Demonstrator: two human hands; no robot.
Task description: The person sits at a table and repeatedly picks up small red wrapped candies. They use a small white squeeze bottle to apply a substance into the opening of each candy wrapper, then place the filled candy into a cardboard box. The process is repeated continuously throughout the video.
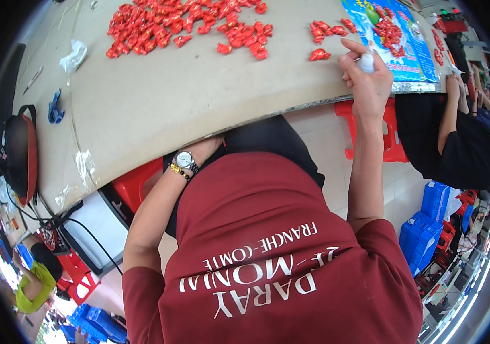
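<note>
My right hand (369, 83) is raised over the table's near edge, its fingers curled round a small white bottle (366, 62). Just beyond the fingertips lie a few small glossy red pieces (319, 54), apart from the hand. My left hand (206, 150), below a wrist with a watch (184, 159) and bracelets, rests at my lap by the table edge; its fingers are hidden. A big heap of the same red pieces (153, 26) is spread at the far middle of the table (159, 92).
A blue printed sheet (422, 63) with more red pieces lies at the right. Crumpled white tissue (73, 55), a blue scrap (56, 107) and a pen (33, 80) are at the left. A red stool (394, 135) stands under the edge. A co-worker in black (463, 137) sits rightward.
</note>
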